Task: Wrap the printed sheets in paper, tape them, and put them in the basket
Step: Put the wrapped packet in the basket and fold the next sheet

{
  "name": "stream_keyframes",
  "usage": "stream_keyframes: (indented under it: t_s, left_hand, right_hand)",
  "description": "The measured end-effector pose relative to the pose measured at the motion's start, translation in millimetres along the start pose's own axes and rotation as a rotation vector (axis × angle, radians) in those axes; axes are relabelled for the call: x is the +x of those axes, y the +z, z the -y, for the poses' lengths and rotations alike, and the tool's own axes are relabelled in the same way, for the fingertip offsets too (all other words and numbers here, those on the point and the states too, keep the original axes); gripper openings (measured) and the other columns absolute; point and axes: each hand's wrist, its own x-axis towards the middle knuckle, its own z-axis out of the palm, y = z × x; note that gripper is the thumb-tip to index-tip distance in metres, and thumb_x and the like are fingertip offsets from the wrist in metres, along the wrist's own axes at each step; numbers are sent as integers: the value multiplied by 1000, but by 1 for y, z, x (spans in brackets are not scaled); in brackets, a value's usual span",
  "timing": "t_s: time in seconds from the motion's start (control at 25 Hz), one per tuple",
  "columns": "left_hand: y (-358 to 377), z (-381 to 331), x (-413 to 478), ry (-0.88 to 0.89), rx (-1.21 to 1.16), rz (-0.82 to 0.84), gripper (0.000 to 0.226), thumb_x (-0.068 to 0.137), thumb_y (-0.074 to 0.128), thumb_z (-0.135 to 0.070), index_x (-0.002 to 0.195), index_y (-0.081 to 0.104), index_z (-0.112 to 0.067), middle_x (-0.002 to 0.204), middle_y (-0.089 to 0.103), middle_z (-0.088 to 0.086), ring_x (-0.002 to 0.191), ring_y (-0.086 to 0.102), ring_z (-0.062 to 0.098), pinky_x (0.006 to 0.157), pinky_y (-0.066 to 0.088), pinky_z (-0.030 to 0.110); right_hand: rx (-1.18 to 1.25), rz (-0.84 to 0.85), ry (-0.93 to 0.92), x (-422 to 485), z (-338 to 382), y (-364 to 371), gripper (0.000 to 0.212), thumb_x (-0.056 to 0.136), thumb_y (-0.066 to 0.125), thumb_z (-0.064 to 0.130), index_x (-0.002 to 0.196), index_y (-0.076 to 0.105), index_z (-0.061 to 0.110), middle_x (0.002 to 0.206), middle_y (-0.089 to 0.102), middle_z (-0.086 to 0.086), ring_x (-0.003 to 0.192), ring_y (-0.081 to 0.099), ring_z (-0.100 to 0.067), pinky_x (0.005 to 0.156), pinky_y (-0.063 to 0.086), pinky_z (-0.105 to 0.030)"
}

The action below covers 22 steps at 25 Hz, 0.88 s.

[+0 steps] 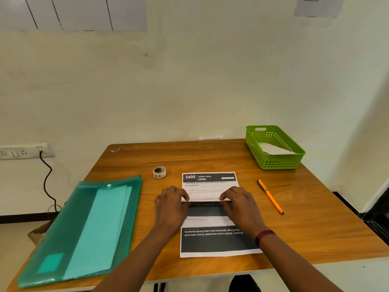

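Printed sheets (210, 186) headed "3405 DINING AREA" lie at desk (315, 218) ctr. Left hand (172, 199) & right hand (237, 200) each pinch the fold across the middle. Green basket (273, 164), far-right corner, holds white paper (273, 149).

Wood-grain table (147, 159); perforated plastic basket (273, 163); glossy translucent plastic folder (63, 228).

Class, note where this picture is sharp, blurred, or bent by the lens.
Head view: on the printed sheet the heading reads sharply, the small print smears; the wall notice is blurred; edges of the table splay toward the corners; light is soft and even, with pale sheen on the green folder.
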Motion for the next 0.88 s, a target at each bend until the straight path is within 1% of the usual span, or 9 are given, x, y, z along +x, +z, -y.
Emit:
stream_keyframes:
  t_s: [0.12,0.2,0.28,0.36,0.44,0.56,0.72,0.8,0.88]
  left_hand:
    - [8,5,-9,41,-6,115,20,84,63,-16,92,52,-32,119,59,-7,120,49,16,115,27,51]
    - [14,10,-14,80,-20,175,22,83,58,-14,94,46,-30,120,58,-7,117,50,16,115,25,53]
    - [18,14,-18,107,-14,200,21,87,54,-19,103,45,-29,124,57,-5,117,51,16,115,27,53]
    - [20,15,-22,123,35,234,30,93,49,-30,122,44,-28,139,51,-3,129,45,16,120,20,50]
    - [19,15,-24,153,148,277,46,95,37,-41,138,39,-26,153,37,0,141,33,18,121,14,50]
    - [18,12,-25,210,365,297,58,92,19,-53,140,35,-24,158,29,5,145,27,21,119,11,57]
    - [24,-3,-20,217,436,250,52,98,19,-53,137,37,-23,153,34,8,144,27,25,118,9,59]
    - [32,-7,-19,225,375,262,49,101,21,-48,139,35,-21,158,28,8,148,19,25,120,9,54]
    - [40,-7,-20,239,286,300,48,103,22,-42,145,29,-20,162,18,7,151,10,22,123,7,47]
  right_hand:
    - [14,55,7,-10,0,4,13,88,67,20,100,65,24,110,68,3,106,61,-17,89,50,-30]
    - [-20,126,5,-16,-1,8,16,93,60,30,108,60,25,127,63,1,122,54,-18,102,40,-30]
    - [-30,198,4,-21,-3,13,26,94,54,39,115,55,24,144,51,0,138,40,-18,115,26,-30]
    - [-24,238,14,-24,-4,16,35,95,50,46,122,53,24,153,40,-1,145,31,-15,118,18,-28]
    - [-34,257,30,-26,-4,17,42,94,47,54,125,51,25,155,37,0,145,30,-13,118,16,-26]
    - [-63,270,33,-24,1,18,50,92,40,64,123,51,26,154,38,-3,144,31,-15,118,19,-28]
    - [-109,275,27,-17,13,22,45,98,38,52,128,51,20,153,40,-8,144,33,-19,120,21,-33]
    - [-94,278,19,-14,21,23,42,100,39,44,132,50,19,154,38,-7,144,32,-20,120,20,-32]
    - [-56,295,1,-13,29,27,46,102,31,41,139,46,20,156,35,-5,146,28,-18,119,16,-30]
